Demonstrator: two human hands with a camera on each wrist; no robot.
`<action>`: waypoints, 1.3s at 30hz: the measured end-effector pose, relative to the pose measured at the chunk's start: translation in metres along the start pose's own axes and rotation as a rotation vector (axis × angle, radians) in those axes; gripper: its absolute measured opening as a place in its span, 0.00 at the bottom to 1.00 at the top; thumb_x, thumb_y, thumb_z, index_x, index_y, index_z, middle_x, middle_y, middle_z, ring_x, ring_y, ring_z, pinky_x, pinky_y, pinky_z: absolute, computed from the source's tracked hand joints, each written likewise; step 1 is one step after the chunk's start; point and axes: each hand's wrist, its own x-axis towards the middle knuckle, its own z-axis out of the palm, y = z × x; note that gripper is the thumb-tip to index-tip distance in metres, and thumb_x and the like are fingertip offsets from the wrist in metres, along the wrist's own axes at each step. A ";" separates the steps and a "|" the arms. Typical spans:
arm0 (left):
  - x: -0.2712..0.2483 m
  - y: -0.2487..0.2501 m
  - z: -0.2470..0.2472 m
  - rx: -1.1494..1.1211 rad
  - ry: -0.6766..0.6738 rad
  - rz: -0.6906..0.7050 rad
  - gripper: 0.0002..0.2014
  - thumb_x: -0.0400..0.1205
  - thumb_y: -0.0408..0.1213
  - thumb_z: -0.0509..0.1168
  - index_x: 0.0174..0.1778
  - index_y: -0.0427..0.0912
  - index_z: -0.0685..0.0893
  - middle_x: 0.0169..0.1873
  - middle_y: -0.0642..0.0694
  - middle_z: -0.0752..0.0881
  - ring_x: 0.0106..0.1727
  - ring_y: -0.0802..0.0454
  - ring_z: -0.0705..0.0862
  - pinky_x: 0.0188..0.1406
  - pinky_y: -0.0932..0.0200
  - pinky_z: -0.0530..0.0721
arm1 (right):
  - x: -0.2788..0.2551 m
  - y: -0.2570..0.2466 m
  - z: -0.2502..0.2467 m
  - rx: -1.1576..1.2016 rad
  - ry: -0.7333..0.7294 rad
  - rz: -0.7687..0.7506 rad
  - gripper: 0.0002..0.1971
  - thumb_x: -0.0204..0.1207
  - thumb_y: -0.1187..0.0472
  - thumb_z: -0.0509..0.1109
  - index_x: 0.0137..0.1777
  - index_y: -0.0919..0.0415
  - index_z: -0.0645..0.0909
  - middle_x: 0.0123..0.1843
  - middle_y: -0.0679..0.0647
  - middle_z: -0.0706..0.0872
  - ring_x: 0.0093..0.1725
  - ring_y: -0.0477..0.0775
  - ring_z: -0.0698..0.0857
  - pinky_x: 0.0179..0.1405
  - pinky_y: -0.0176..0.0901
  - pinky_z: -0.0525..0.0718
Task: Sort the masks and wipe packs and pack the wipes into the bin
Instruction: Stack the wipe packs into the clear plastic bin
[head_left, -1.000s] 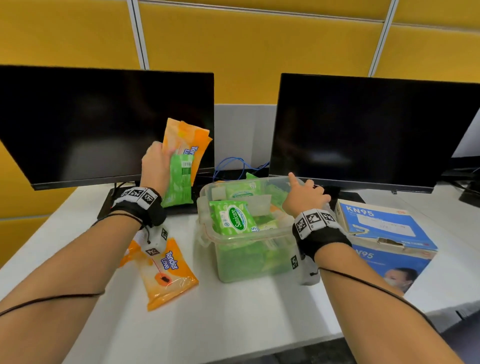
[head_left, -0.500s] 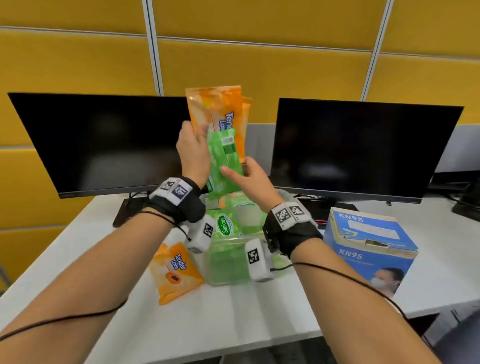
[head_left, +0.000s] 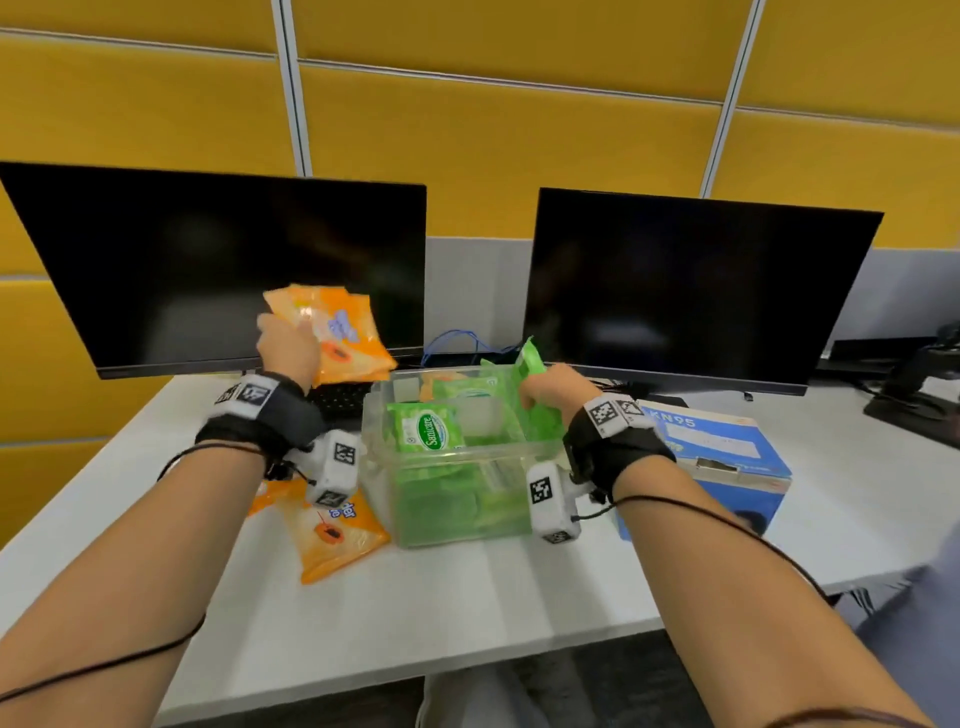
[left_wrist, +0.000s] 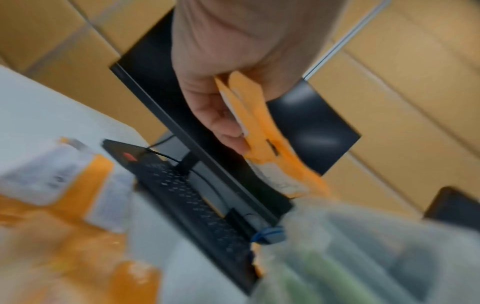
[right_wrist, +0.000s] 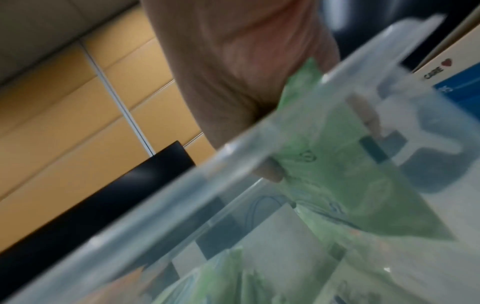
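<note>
A clear plastic bin stands mid-desk, holding several green wipe packs. My right hand grips a green wipe pack at the bin's right side, its lower end inside the bin; the same green pack shows through the wall. My left hand holds two orange wipe packs up in front of the left monitor, left of the bin; those orange packs are pinched between thumb and fingers. More orange packs lie on the desk at the bin's left. A blue KN95 mask box sits at the right.
Two dark monitors stand at the back with a black keyboard under the left one and blue cable behind the bin. White desk surface stretches in front of the bin to the near edge.
The green pack passed from the left hand's stack to my right hand, which lowered it into the bin. My left hand came down and left with only the orange packs.
</note>
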 end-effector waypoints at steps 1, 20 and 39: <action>0.003 -0.017 -0.004 0.101 -0.024 -0.013 0.20 0.87 0.35 0.56 0.72 0.26 0.65 0.71 0.26 0.72 0.73 0.32 0.72 0.68 0.44 0.70 | 0.000 -0.002 0.004 -0.087 0.003 0.009 0.17 0.74 0.66 0.67 0.63 0.69 0.78 0.54 0.61 0.79 0.59 0.62 0.82 0.54 0.46 0.81; -0.027 -0.056 0.025 0.048 -0.526 -0.043 0.26 0.87 0.51 0.50 0.66 0.31 0.79 0.63 0.32 0.82 0.65 0.35 0.81 0.66 0.48 0.77 | -0.017 0.011 0.040 -0.798 -0.104 -0.271 0.18 0.82 0.67 0.60 0.70 0.64 0.78 0.67 0.61 0.82 0.65 0.63 0.82 0.65 0.51 0.81; 0.013 -0.073 0.006 0.428 -0.389 0.195 0.19 0.84 0.30 0.56 0.72 0.35 0.72 0.70 0.30 0.76 0.70 0.34 0.74 0.65 0.48 0.73 | 0.037 0.011 0.030 0.272 -0.152 0.007 0.20 0.86 0.50 0.48 0.65 0.61 0.75 0.56 0.61 0.82 0.51 0.64 0.85 0.56 0.56 0.83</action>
